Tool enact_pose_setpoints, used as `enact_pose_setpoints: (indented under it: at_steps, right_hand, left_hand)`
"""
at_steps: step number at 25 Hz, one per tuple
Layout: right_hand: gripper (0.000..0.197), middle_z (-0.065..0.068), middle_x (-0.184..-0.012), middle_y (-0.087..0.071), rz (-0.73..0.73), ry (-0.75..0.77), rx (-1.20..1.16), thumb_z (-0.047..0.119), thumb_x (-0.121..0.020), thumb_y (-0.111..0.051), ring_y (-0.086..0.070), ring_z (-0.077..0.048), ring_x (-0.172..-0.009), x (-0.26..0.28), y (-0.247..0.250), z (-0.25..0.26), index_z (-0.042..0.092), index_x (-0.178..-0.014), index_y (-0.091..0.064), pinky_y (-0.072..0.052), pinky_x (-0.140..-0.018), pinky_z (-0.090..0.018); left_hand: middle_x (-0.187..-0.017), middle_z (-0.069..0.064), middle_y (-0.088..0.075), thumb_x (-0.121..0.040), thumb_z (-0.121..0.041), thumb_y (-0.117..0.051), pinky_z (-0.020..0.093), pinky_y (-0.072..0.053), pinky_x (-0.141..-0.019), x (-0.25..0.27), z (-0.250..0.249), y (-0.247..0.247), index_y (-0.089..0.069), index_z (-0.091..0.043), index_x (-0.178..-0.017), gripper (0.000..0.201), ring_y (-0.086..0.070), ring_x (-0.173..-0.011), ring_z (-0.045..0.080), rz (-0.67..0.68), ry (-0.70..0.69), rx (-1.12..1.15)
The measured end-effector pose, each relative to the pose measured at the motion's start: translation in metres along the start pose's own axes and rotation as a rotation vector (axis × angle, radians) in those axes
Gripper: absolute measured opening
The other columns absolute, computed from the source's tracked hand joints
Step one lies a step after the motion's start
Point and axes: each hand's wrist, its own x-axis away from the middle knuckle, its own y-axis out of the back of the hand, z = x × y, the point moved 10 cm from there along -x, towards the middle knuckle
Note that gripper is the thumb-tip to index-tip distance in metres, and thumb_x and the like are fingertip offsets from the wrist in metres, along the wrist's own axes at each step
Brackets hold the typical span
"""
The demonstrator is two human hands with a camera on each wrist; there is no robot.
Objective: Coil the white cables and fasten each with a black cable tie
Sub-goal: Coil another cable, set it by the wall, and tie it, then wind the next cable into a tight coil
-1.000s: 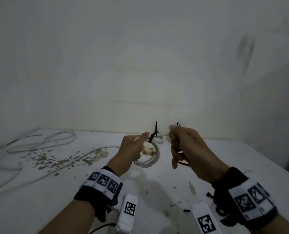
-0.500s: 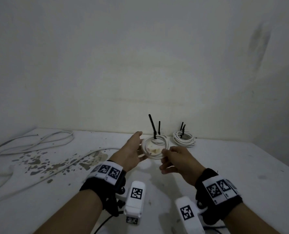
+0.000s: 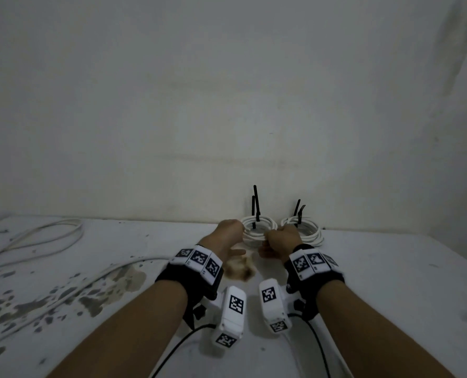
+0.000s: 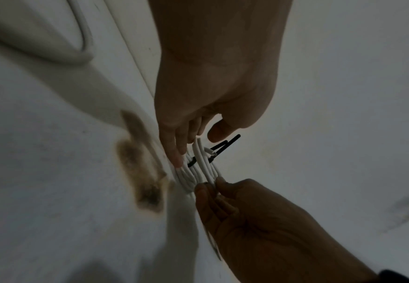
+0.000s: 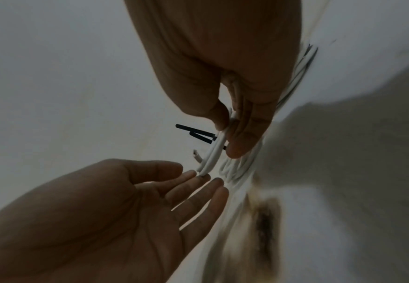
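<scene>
A coiled white cable [image 3: 256, 231] bound by a black cable tie [image 3: 255, 207] lies at the back of the white table [image 3: 390, 282], close to the wall. My right hand [image 3: 274, 237] pinches its right side between thumb and fingers; the right wrist view shows that pinch on the coil [image 5: 214, 153]. My left hand [image 3: 233, 231] is open, and its straight fingers [image 5: 205, 177] touch the coil's left side. In the left wrist view the tie's tails [image 4: 222, 147] stick out past the coil [image 4: 200, 168]. A second tied coil [image 3: 306, 231] sits just to the right.
Loose white cables [image 3: 49, 236] sprawl over the table's left part, and one long cable [image 3: 90, 279] runs toward the middle. A brown scorch mark [image 3: 239, 271] lies just in front of the coil. Dark stains [image 3: 49, 296] speckle the left. The wall stands directly behind both coils.
Both hands have carried the tied coil away from me and down to the back of the table, beside the second coil. The left hand's fingers have straightened.
</scene>
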Motion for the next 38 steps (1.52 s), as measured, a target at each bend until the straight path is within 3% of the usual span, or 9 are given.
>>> enact_pose_setpoints:
  at_steps: [4,6,12,15,21,26,29,34,38]
  right_hand:
    - [0.035,-0.025,-0.096,-0.07,-0.023,0.012,0.141,0.018,-0.069,-0.063,-0.073,-0.038,-0.083,-0.048,-0.004,-0.017,-0.001,-0.098,-0.062,-0.062,-0.073,-0.052]
    - [0.056,-0.023,-0.1,-0.069,-0.065,0.021,0.184,0.023,-0.065,-0.067,-0.072,-0.037,-0.082,-0.044,0.0,-0.015,-0.001,-0.114,-0.054,-0.062,-0.064,-0.046]
    - [0.044,-0.023,-0.111,-0.064,0.0,0.056,0.447,0.024,-0.087,-0.068,-0.071,-0.035,-0.07,0.017,0.003,0.02,0.003,-0.12,-0.048,-0.058,-0.048,-0.039]
    - [0.022,-0.02,-0.092,-0.069,0.143,0.169,0.599,0.024,-0.089,-0.066,-0.068,-0.032,-0.061,0.066,-0.021,0.054,0.004,-0.094,-0.059,-0.062,-0.06,-0.049]
    - [0.016,-0.007,-0.082,-0.066,0.436,0.439,0.961,0.022,-0.092,-0.067,-0.065,-0.023,-0.063,0.177,-0.13,0.119,0.007,-0.097,-0.065,-0.054,-0.049,-0.025]
    - [0.024,0.002,-0.074,-0.056,0.739,0.685,1.262,0.02,-0.096,-0.063,-0.051,-0.009,-0.06,0.272,-0.262,0.125,0.007,-0.116,-0.067,-0.043,-0.046,-0.016]
    - [0.035,-0.009,-0.115,-0.066,0.912,0.722,1.34,0.019,-0.092,-0.069,-0.062,-0.022,-0.089,0.311,-0.328,0.102,0.009,-0.125,-0.065,-0.046,-0.061,-0.025]
    - [0.058,-0.005,-0.139,-0.052,0.989,0.853,1.367,0.04,-0.084,-0.075,-0.052,-0.026,-0.126,0.352,-0.393,0.059,0.024,-0.137,-0.054,-0.044,-0.095,-0.035]
    - [0.05,-0.008,-0.123,-0.062,0.987,0.919,1.271,0.041,-0.085,-0.073,-0.06,-0.027,-0.112,0.367,-0.408,0.052,0.023,-0.129,-0.061,-0.044,-0.081,-0.03]
  left_hand:
    - [-0.108,0.008,-0.051,-0.097,-0.011,-0.045,0.034,-0.054,-0.075,-0.022,0.003,-0.005,-0.057,-0.005,-0.12,0.027,-0.054,-0.094,0.022,0.024,-0.016,-0.06]
    - [-0.115,0.011,-0.051,-0.097,-0.011,-0.046,0.038,-0.054,-0.081,-0.024,0.007,-0.003,-0.051,0.0,-0.133,0.038,-0.053,-0.1,0.023,0.024,-0.017,-0.062]
    - [-0.11,0.009,-0.056,-0.099,-0.013,-0.048,0.035,-0.056,-0.073,0.001,0.004,0.03,-0.057,-0.005,-0.119,0.024,-0.06,-0.098,0.024,-0.04,-0.012,-0.172]
    - [-0.114,0.009,-0.059,-0.097,-0.016,-0.048,0.034,-0.057,-0.076,0.026,-0.017,0.058,-0.058,-0.005,-0.128,0.034,-0.061,-0.098,0.023,-0.03,-0.145,-0.476]
    - [-0.137,0.002,-0.058,-0.091,-0.027,-0.052,0.032,-0.045,-0.103,0.093,-0.037,0.164,-0.065,-0.023,-0.126,0.038,-0.056,-0.121,0.021,-0.046,-0.25,-1.218]
    - [-0.098,-0.004,-0.068,-0.091,-0.009,-0.051,0.028,-0.057,-0.08,0.157,-0.026,0.279,-0.07,-0.019,-0.117,0.034,-0.066,-0.088,0.019,-0.093,-0.129,-1.295]
    - [-0.084,-0.005,-0.066,-0.088,-0.012,-0.06,0.016,-0.05,-0.058,0.19,-0.007,0.345,-0.073,-0.017,-0.112,0.027,-0.061,-0.072,0.008,-0.145,-0.023,-1.251]
    - [-0.095,0.003,-0.073,-0.085,-0.019,-0.071,0.021,-0.054,-0.067,0.226,0.041,0.399,-0.074,-0.019,-0.106,0.021,-0.066,-0.081,0.009,-0.074,0.118,-1.086]
    - [-0.081,-0.002,-0.064,-0.08,-0.031,-0.076,0.02,-0.05,-0.06,0.24,0.06,0.4,-0.075,-0.024,-0.098,0.019,-0.058,-0.071,0.008,-0.07,0.106,-1.039]
